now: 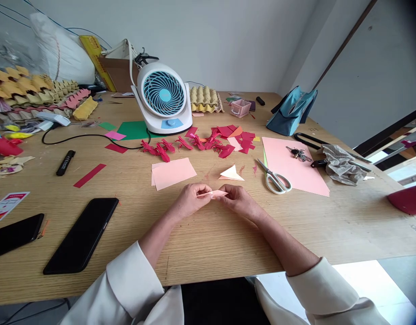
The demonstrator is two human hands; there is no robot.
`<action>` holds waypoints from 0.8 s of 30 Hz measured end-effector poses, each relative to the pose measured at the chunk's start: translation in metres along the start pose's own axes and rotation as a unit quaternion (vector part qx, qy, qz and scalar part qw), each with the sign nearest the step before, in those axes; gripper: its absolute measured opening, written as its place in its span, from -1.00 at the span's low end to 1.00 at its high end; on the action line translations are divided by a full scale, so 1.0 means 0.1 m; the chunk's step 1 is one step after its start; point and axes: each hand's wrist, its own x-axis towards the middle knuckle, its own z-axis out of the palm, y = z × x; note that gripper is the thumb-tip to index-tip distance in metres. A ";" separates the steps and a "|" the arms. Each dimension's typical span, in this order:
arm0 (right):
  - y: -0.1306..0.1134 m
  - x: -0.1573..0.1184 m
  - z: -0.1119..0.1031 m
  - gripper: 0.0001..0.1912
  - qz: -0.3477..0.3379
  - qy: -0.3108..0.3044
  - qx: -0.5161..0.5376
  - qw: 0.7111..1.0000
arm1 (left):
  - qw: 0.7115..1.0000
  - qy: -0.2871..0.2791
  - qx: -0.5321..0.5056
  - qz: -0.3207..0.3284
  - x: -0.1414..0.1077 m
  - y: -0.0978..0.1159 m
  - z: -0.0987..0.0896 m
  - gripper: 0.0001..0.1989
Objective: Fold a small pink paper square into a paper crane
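Between my two hands is a small folded piece of pink paper (219, 193), held just over the table near its front. My left hand (191, 198) pinches its left end, and my right hand (241, 201) grips the right end with the fingertips. Just beyond them lies a pale folded paper shape (231, 173) with pointed ends. To the left rest flat pink paper rectangles (174, 173), partly overlapping. White-handled scissors (275, 180) lie to the right, blades slightly apart. Several folded red paper pieces (184, 142) form a row farther back.
A white fan (164, 97) stands at the back. On the left lie a black phone (81, 237), another phone (16, 234) and a marker (65, 163). Large pink sheets (296, 167) with keys (300, 154) and a blue bag (292, 112) are at right. Egg trays (35, 92) pile up far left.
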 end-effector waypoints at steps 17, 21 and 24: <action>0.06 0.04 -0.06 -0.51 -0.007 -0.007 0.010 1.000 | 0.997 -0.002 -0.079 0.010 0.02 -0.01 0.04 -0.77; 0.06 0.03 -0.08 -0.50 0.005 -0.004 -0.002 1.000 | 0.996 -0.001 -0.090 0.005 0.02 -0.01 0.05 -0.77; 0.05 0.03 -0.10 -0.50 0.014 -0.009 0.002 1.000 | 0.996 -0.001 -0.084 -0.002 0.02 0.01 0.04 -0.78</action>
